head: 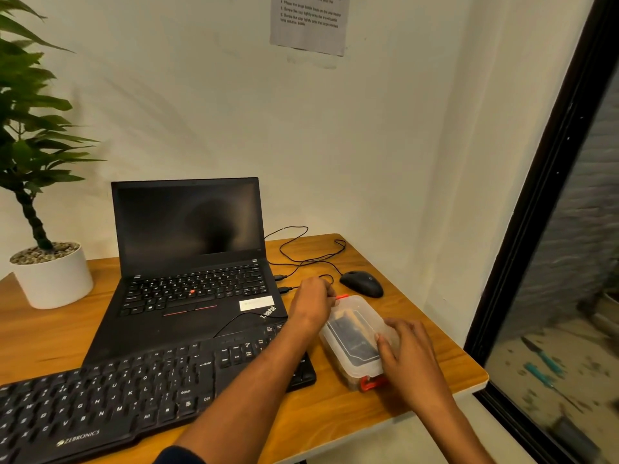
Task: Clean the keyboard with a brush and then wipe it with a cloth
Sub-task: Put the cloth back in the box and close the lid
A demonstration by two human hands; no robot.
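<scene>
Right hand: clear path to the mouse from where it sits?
Probably yes. The right hand rests on the plastic container; the mouse lies just beyond it, only its thin cable nearby.

Keyboard (110, 396): black, wired, full-size, white legends

Lies flat at the near left of the wooden desk, its far edge overlapping the open laptop's front (brand mark "ZEBRONICS" on the near rim); its right end is crossed by a forearm.
</scene>
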